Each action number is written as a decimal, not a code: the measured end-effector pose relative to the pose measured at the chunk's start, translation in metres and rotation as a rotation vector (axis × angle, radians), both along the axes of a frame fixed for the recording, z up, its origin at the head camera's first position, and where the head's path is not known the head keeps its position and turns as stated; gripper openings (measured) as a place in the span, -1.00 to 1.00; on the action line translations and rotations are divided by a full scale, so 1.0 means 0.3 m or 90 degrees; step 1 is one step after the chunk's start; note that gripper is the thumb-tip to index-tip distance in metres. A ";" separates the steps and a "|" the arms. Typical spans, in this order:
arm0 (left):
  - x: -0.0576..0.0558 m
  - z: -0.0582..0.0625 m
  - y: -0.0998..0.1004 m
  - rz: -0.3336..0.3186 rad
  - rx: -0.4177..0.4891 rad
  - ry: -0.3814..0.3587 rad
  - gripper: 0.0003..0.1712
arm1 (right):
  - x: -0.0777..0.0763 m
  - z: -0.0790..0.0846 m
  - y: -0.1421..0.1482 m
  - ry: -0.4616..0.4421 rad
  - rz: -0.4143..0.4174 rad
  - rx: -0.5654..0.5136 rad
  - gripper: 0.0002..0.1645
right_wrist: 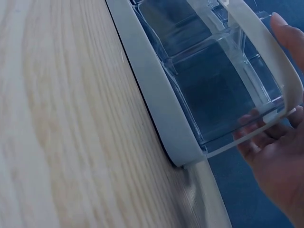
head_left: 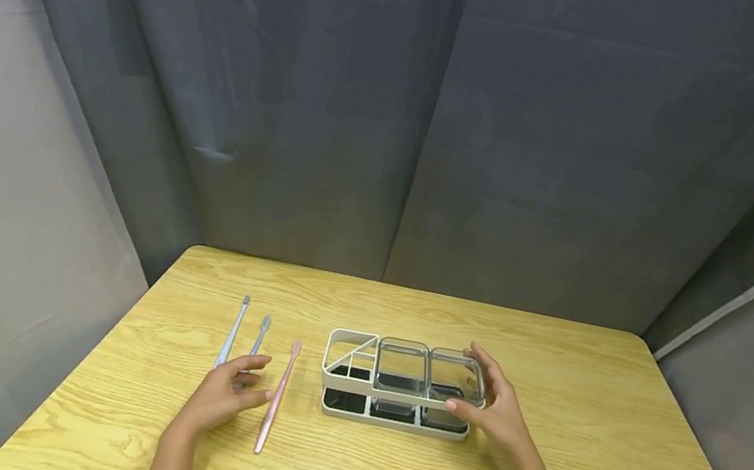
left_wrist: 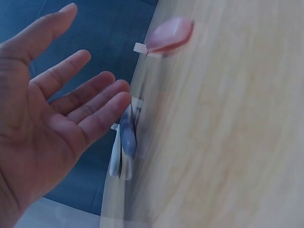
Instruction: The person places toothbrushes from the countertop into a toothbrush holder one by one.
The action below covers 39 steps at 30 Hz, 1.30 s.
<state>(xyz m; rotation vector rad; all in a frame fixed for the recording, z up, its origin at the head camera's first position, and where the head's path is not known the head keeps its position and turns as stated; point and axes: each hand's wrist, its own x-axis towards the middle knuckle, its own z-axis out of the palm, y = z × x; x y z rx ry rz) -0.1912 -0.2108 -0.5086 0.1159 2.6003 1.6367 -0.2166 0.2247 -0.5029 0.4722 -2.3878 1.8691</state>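
Note:
A white toothbrush holder [head_left: 347, 385] stands on the table with two clear cups [head_left: 403, 367] in it and a divided section at its left end. My right hand [head_left: 499, 416] grips the holder's right end, thumb at the front of the upper rim and fingers round the far side; the right wrist view shows this hand [right_wrist: 280, 156] at the white frame [right_wrist: 152, 80]. My left hand [head_left: 219, 397] hovers with relaxed fingers, holding nothing. Around it lie a pink toothbrush [head_left: 279, 397], a purplish-blue toothbrush [head_left: 261, 333], partly hidden, and a light blue toothbrush [head_left: 231, 337].
The wooden table [head_left: 611, 432] has rounded far corners and extends right of the holder. Behind its far edge hangs a dark grey curtain [head_left: 308, 111]. Lighter cloth [head_left: 7, 212] hangs on the left side.

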 end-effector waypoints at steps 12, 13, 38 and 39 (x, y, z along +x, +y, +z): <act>-0.024 -0.002 0.008 -0.067 0.060 -0.036 -0.34 | -0.008 -0.021 0.007 0.023 0.085 -0.128 -0.08; -0.027 -0.003 0.007 -0.069 0.061 -0.038 -0.34 | -0.007 -0.021 0.007 0.018 0.083 -0.130 -0.08; -0.116 -0.011 0.011 -0.099 0.121 -0.168 -0.29 | -0.003 -0.031 0.000 -0.033 0.058 -0.116 -0.07; -0.116 -0.010 0.012 -0.100 0.124 -0.172 -0.29 | -0.003 -0.030 0.000 -0.034 0.059 -0.115 -0.07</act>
